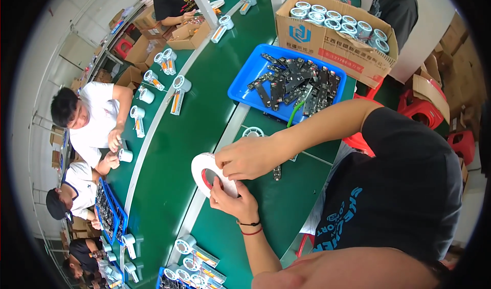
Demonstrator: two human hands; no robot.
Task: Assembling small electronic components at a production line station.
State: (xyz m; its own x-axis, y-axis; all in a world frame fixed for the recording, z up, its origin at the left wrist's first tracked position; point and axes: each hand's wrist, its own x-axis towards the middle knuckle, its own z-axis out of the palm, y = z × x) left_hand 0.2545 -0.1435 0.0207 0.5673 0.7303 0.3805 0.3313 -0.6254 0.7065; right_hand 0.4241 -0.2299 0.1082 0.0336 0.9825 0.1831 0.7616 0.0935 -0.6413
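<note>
A roll of white tape [200, 167] with a red inner core stands tilted over the near edge of the green conveyor belt. My left hand [236, 203], with a dark and a red band on its wrist, grips the roll's lower side, fingers reaching into the core. Bent fingers of my right hand [248, 158] pinch the upper rim; whether a loose tape end is between them is hidden. Behind my right forearm, a light-blue round part [253, 132] is partly covered. One small circuit board [277, 173] lies on the green table beside my right wrist.
A blue tray [236, 87] of black circuit boards holds a green-handled tool [295, 114]. Beyond it, a cardboard box [327, 53] contains light-blue cylinders. Assembled light-blue units [197, 258] lie at the bottom; others [179, 92] are along the belt. Co-workers [97, 115] sit across.
</note>
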